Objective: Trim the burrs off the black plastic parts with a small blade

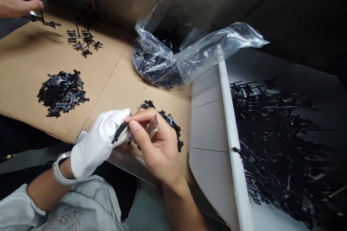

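Head view: a small black part point(120, 132) lies between my two hands, and I judge that its direction is the relation that matters most for the coming move. Its long axis runs from about 7 o'clock, the lower end, to about 1 o'clock, the upper end. From my gloved left hand point(97, 140) the part lies toward 3 o'clock, against the glove; from my bare right hand point(159, 146) it lies toward 10 o'clock. Neither hand is clearly nearer, because both touch it. My left hand seems clamped on its body, although I cannot tell how the fingertips behind are placed. My right thumb and forefinger are together at the upper end, and a flat metal piece point(152, 126) sticks out of the same hand, at 3 o'clock from this pinch. A near pile point(173, 121) of black parts lies below and beyond my right hand on the surface point(108, 90); a second pile point(62, 92) is well apart, toward 10 o'clock. In my judgement, a pull along the 7-to-1 line suits this hold better than a push across it.
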{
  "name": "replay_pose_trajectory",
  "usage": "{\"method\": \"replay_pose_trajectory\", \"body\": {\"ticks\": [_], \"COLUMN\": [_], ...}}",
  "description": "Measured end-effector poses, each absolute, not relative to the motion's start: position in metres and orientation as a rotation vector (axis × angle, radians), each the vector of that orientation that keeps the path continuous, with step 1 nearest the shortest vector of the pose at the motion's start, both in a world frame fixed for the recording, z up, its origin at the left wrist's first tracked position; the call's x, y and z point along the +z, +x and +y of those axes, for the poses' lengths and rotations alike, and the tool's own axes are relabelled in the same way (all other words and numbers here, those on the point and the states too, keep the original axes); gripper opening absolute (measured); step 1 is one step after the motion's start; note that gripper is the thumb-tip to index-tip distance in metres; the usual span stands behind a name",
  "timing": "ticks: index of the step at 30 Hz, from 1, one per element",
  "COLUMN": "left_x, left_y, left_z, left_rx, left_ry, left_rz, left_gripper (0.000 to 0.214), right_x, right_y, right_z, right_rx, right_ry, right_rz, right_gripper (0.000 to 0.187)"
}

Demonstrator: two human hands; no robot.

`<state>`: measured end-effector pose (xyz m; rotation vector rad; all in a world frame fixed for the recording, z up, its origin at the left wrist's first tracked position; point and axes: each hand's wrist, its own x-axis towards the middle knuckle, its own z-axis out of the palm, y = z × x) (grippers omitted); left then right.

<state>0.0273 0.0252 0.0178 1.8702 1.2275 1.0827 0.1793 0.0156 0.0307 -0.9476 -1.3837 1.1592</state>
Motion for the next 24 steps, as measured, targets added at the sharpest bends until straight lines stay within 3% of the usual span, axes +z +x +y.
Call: {"method": "replay_pose_trajectory", "body": {"ticks": [7,12,15,19,24], "left_x": [0.030,0.024,0.015,-0.001,-0.007], "left_y": [0.038,0.040,0.028,-0.019,-0.067], "left_z": [0.027,0.029,0.028,0.031,0.035], "left_rx": [0.819,0.791,0.730,0.770,0.811], "left_ry": [1.273,1.464,1.624,1.800,1.874], "left_rz": [1.055,1.050,1.300,1.765,2.053], "left_gripper": [0.011,0.017,0.033,0.025,0.028], "right_x": [0.036,0.040,0.041,0.038,0.039], "right_y": [0.182,0.187,0.198,0.217,0.225], "right_z": [0.016,0.020,0.022,0.025,0.029], "right_rx": [1.211,1.181,1.021,0.778,0.829], "right_ry": [-1.048,-1.053,-1.223,-1.568,-1.608], "right_rz": [-1.403,-1.465,-1.555,-1.712,-1.709], "right_gripper": [0.006,0.010,0.016,0.019,0.020]}}
